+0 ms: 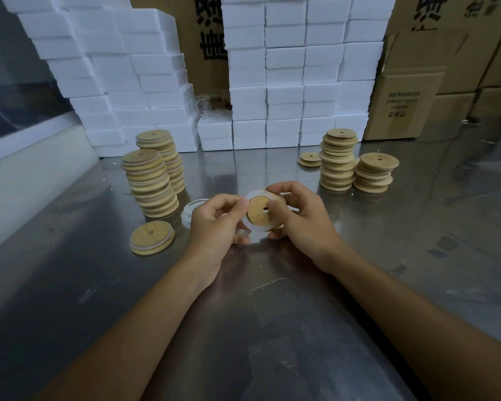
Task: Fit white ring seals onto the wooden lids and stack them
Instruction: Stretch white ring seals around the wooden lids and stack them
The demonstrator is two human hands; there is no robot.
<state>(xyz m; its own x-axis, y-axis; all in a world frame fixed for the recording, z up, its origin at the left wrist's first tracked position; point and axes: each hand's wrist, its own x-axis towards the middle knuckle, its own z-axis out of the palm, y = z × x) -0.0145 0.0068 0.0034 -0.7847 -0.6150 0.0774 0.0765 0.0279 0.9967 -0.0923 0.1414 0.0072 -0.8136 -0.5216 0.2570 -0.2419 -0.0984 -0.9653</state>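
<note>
Left hand: the left hand (214, 224) is raised just above the table (272, 328), forearm reaching in from the lower left, fingers curled; its grip is narrow, thumb and forefinger pinching the left edge of the white ring seal (250, 225).
Right hand: the right hand (300, 217) comes in from the lower right, fingers curled over the far edge of the wooden lid (261, 211) and thumb pressed on its face beside the hole; its grip holds the lid.
Lid in hand: a round, pale wooden disc with a small centre hole, tilted so its face looks toward the camera, held between both hands above the middle of the table.
Seal: a thin white ring lying round the lid's rim, showing along its left and lower edge; whether it is fully seated I cannot tell.
Loose seals: a small pile of white rings (190, 212) lies on the table just left of the left hand.
Fitted lid: a single lid (151, 237) with a white band round it lies flat at front left.
Left stacks: two tall lid stacks (151, 183) stand behind it.
Right stacks: further lid stacks (337, 162) stand at the right rear, well apart from the hands.
</note>
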